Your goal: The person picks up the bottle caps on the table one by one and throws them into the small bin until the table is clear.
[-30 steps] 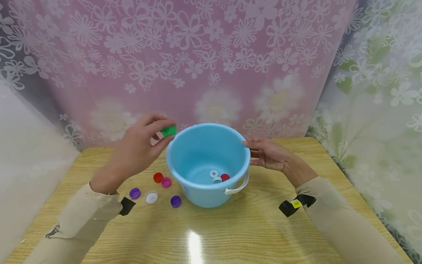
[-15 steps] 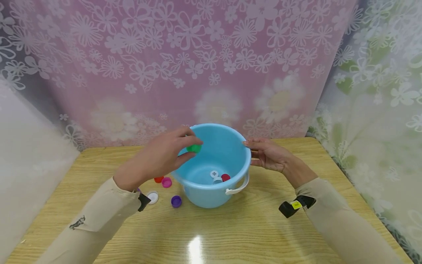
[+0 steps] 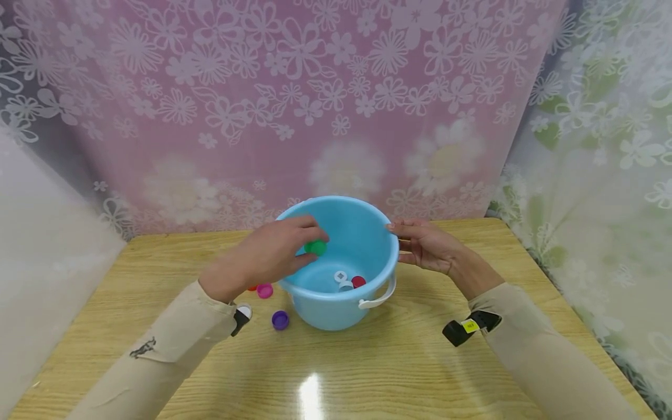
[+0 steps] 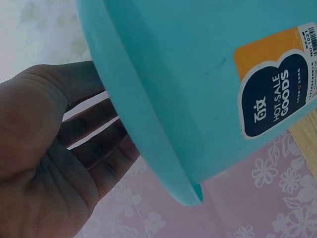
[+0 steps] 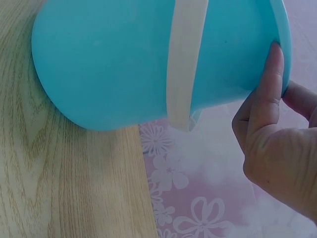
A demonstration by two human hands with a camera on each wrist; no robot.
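Sticker [image 4: 277,84]: orange and dark blue, on the wall of the bucket [image 3: 331,312], at right of the left wrist view; reads "HOT SALE GOODS" bottom to top, with larger characters alongside and "1021" near a barcode; remaining print too small to read.
Yellow tag [image 3: 470,325]: on the right wrist's black strap [image 3: 492,319]; lettering too small to make out.
Bucket: light blue, center of the head view; stands upright on the wooden table [image 3: 420,361], long axis vertical, mouth upward; in the right wrist view, lies sideways across the frame, base left, rim right.
Green cap [image 3: 316,247]: within the bucket's mouth, left of its middle; cannot tell which way it faces.
Left hand [image 3: 280,248]: thumb and fingers clamped on the green cap, over the bucket's left rim.
Right hand [image 3: 427,245]: clamped on the bucket's right rim, with digits on both sides.
Handle [image 3: 378,298]: white, hangs at the bucket's lower right.
Caps inside: two white [image 3: 340,276] and one red [image 3: 359,282], on the bucket floor.
Caps outside: pink [image 3: 265,290], purple [image 3: 280,320] and partly hidden white [image 3: 244,311], left of the bucket.
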